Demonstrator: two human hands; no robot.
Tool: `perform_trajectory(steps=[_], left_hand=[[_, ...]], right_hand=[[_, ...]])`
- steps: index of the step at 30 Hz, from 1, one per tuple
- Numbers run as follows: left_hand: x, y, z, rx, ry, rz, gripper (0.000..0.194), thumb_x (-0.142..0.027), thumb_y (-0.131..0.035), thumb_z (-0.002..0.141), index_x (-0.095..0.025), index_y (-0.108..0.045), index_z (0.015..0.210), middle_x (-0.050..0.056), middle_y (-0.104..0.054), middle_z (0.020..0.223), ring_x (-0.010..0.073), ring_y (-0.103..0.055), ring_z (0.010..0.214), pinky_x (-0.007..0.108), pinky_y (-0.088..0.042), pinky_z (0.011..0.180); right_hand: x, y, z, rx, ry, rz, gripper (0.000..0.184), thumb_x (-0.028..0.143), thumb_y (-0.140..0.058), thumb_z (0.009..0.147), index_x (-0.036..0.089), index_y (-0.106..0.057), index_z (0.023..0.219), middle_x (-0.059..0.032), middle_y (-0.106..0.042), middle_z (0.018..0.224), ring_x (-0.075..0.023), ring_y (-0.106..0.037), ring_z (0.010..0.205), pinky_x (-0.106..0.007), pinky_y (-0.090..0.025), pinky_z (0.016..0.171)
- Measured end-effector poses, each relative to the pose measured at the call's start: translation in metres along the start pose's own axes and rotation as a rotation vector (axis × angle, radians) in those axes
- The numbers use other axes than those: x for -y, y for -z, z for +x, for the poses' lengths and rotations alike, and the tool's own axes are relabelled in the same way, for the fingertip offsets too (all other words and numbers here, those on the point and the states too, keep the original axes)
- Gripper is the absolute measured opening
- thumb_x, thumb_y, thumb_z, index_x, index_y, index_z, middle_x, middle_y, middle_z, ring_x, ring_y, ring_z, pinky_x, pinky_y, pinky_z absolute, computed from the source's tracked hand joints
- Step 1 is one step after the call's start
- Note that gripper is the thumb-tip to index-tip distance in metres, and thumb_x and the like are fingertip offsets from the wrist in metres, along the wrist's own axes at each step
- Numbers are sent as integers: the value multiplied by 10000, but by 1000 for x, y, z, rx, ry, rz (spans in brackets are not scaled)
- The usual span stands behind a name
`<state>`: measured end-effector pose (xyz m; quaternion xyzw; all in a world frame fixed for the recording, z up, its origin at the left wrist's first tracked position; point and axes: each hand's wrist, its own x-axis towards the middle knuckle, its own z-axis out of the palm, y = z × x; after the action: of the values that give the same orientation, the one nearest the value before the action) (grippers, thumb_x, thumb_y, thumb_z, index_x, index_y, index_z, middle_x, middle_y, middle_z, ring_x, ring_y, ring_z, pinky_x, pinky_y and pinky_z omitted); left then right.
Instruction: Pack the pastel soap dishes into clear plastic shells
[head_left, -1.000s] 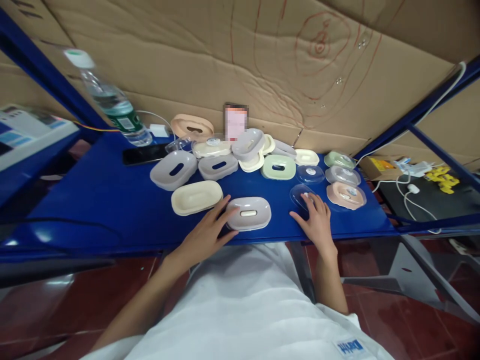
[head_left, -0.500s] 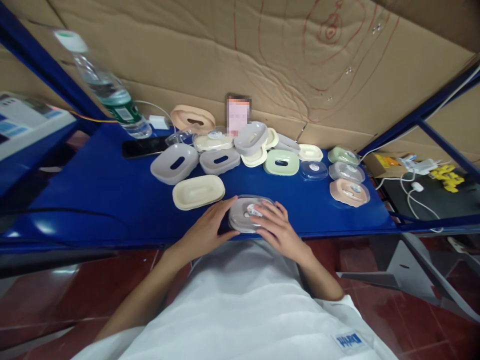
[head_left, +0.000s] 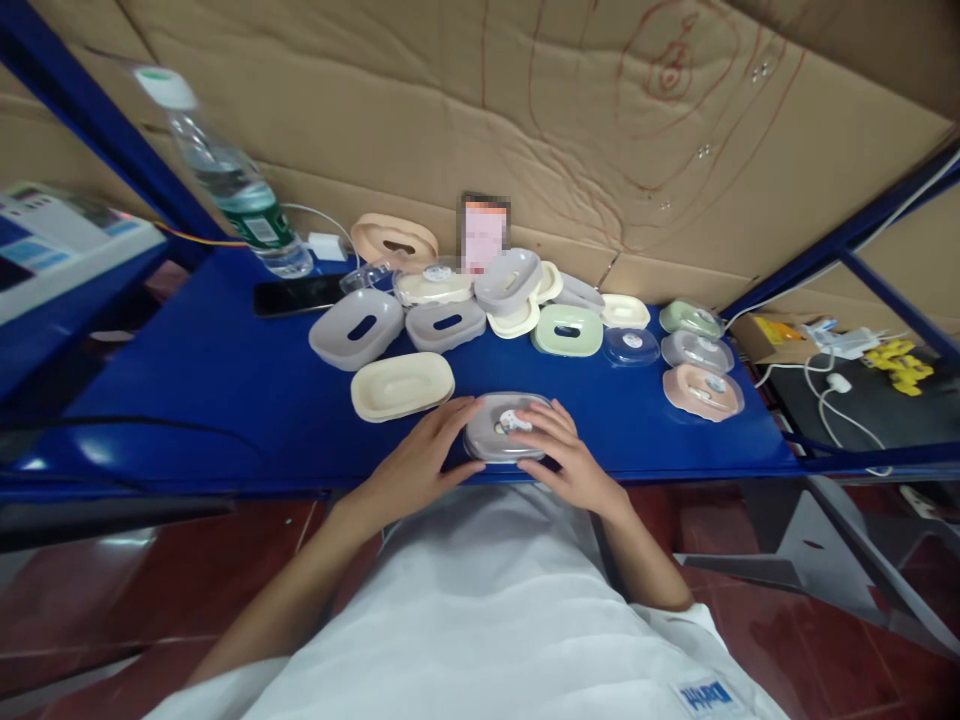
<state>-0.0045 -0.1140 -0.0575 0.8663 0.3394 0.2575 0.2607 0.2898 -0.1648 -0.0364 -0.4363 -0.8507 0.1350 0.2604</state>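
Observation:
A greyish soap box [head_left: 491, 438] with a clear lid and a round sticker lies near the front edge of the blue table. My left hand [head_left: 429, 452] holds its left end between thumb and fingers. From the right, my right hand [head_left: 571, 458] grips the other end, its fingers spread over the lid and covering part of it. Just beyond my left hand rests a cream soap tray [head_left: 401, 386]. Farther back are a grey soap dish [head_left: 330, 335] with a slot and a green one [head_left: 549, 335]. A loose clear lid [head_left: 631, 350] lies beside the green dish.
Three lidded soap boxes, including a peach one [head_left: 694, 398], stand in a column at the right. A water bottle [head_left: 251, 205] and a dark phone [head_left: 292, 296] are at the back left. Cardboard [head_left: 360, 110] walls the rear; a blurred screen [head_left: 484, 235] leans there.
The view has shifted slightly, so the table's contents appear a little farther right. Both hands stay on the soap box; the right fingers have shifted slightly on the lid.

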Motion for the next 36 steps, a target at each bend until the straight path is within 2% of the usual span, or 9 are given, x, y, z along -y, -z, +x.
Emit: perform_trajectory(steps=[3,6,9,11,13,17,26,31,36], left_hand=[[-4,1,0,-36,17,6,744,-452,-628,1076,-337,-253,1708,150,-451,1654,321,-488,1540,507,-473,1249],[-7,9,-1,-123,24,118,550,-425,-577,1098,-322,-443,1621,130,-599,1444,293,-615,1372,471,-523,1175],[0,20,-5,-306,81,358,415,-451,-599,1077,-276,-629,1452,148,-652,1307,344,-637,1273,518,-517,1119],[11,27,-9,-392,171,482,462,-518,-631,1043,-224,-659,1398,184,-648,1314,401,-619,1271,561,-504,1087],[25,32,-13,-413,243,545,529,-573,-620,1026,-173,-662,1371,219,-641,1330,442,-605,1271,586,-499,1057],[45,34,-18,-337,277,560,450,-554,-550,1049,-204,-702,1287,196,-661,1335,417,-619,1254,558,-492,1039],[45,38,-18,-287,264,534,394,-533,-508,1073,-274,-685,1311,163,-664,1387,374,-602,1336,566,-443,1108],[46,38,-17,-286,267,510,409,-546,-494,1077,-267,-681,1311,172,-654,1394,393,-604,1324,597,-438,1105],[48,37,-18,-285,235,516,405,-537,-467,1089,-266,-663,1317,178,-652,1394,406,-607,1328,629,-427,1108]], right_hand=[[-3,11,-4,4,-51,-62,417,344,-571,1118,342,-604,1534,-65,-584,1637,-258,-447,1601,-623,-251,1355],[-12,33,-20,-6,-160,-133,477,341,-562,1116,375,-538,1591,-67,-533,1680,-292,-392,1632,-673,-272,1326],[-26,60,-51,-184,-321,-210,527,399,-593,1093,389,-515,1614,-70,-461,1730,-339,-337,1655,-700,-291,1310],[-36,76,-76,-314,-419,-215,526,455,-613,1077,376,-548,1593,-75,-488,1710,-344,-405,1621,-665,-337,1308],[-46,88,-99,-369,-503,-186,521,500,-612,1070,355,-578,1570,-83,-565,1648,-338,-503,1557,-622,-397,1293],[-60,94,-120,-296,-604,-111,562,555,-610,1062,323,-574,1573,-100,-652,1559,-347,-615,1456,-604,-481,1242],[-51,73,-54,-79,-444,-78,634,523,-605,1080,375,-429,1671,-85,-474,1717,-327,-448,1597,-591,-432,1289],[-46,75,-26,-41,-360,-135,977,548,-686,1032,360,-78,1774,-129,-262,1816,-353,-348,1648,-602,-414,1297],[-31,55,14,78,-204,-268,983,502,-805,959,383,-234,1750,-123,-247,1821,-409,-239,1679,-685,-360,1296]])
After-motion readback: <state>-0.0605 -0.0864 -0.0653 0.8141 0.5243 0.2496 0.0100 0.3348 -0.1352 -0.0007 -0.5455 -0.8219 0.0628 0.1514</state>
